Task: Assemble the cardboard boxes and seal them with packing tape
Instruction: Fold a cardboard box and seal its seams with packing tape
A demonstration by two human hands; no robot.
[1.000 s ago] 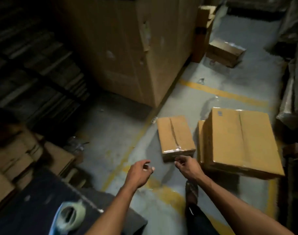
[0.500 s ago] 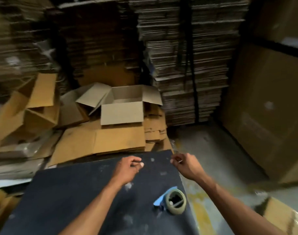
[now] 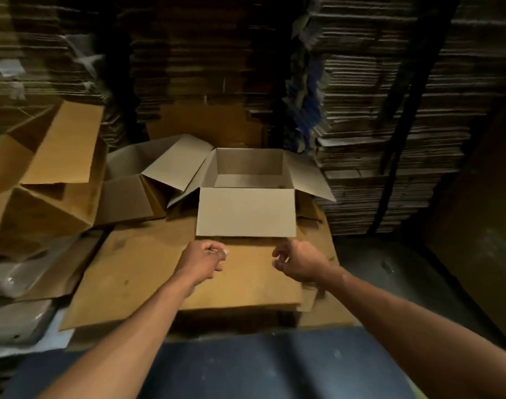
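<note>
An erected cardboard box [image 3: 247, 213] stands ahead of me on a stack of flattened cardboard [image 3: 148, 272], its top flaps spread open and its inside bare. My left hand [image 3: 203, 261] hovers just short of the box's near flap, fingers loosely curled, holding nothing. My right hand [image 3: 299, 262] is level with it on the right, fingers also loosely curled and empty. Neither hand touches the box. No tape roll shows in this view.
A second open box [image 3: 136, 185] lies to the left, with more folded-out boxes [image 3: 44, 174] beyond it. Tall stacks of flat cardboard [image 3: 375, 125] wall the back and right. A dark blue mat [image 3: 260, 367] lies at the bottom, with bare floor [image 3: 390, 272] to the right.
My view swung left from the taped boxes on the floor to the cardboard pile. The tape roll on the mat dropped out of sight. Both hands moved forward toward the open box.
</note>
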